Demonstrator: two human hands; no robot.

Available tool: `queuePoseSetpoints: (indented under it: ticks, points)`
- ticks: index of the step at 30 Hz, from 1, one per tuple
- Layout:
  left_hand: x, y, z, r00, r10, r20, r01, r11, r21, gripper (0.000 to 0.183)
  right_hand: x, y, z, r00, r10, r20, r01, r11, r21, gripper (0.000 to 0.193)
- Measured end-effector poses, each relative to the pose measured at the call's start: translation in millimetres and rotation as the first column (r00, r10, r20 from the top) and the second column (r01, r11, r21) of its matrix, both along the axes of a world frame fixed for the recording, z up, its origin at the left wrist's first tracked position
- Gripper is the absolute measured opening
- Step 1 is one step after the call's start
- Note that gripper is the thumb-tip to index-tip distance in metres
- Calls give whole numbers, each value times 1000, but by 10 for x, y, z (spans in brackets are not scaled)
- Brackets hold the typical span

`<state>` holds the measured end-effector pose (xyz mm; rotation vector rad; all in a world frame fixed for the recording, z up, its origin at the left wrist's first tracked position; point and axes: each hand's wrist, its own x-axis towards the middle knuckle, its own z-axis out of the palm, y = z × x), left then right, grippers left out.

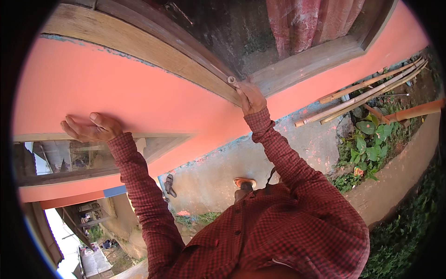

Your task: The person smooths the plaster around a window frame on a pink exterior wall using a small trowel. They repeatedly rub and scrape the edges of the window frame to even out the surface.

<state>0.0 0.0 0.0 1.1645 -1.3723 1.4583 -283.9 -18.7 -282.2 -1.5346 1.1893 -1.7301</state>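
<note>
One right hand (253, 98) with fingers wrapped round a small pale tube (232, 80) by the corner of a wooden window frame (297, 72), one left hand (93, 129) with fingers loosely bent, beside the pink wall (139, 88)

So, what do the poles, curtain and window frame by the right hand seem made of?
Window frame: likely wood, dull brown with streaky grain. Curtain: probably fabric, soft-looking, hanging in reddish folds. Poles: perhaps bamboo, smooth-looking, slender and tan.
</note>
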Motion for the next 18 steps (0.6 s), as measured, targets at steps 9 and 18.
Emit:
queuePoseSetpoints:
  ticks: [9, 18]
  points:
    - [2, 87, 54, 999, -39, 32, 39, 999, 7, 70, 60, 82, 612, 996, -61, -72, 53, 993, -103, 18]
    - [-55, -18, 10, 999, -47, 27, 48, 998, -44, 70, -139, -124, 851, 964, -4, -265, -47, 981, -188, 20]
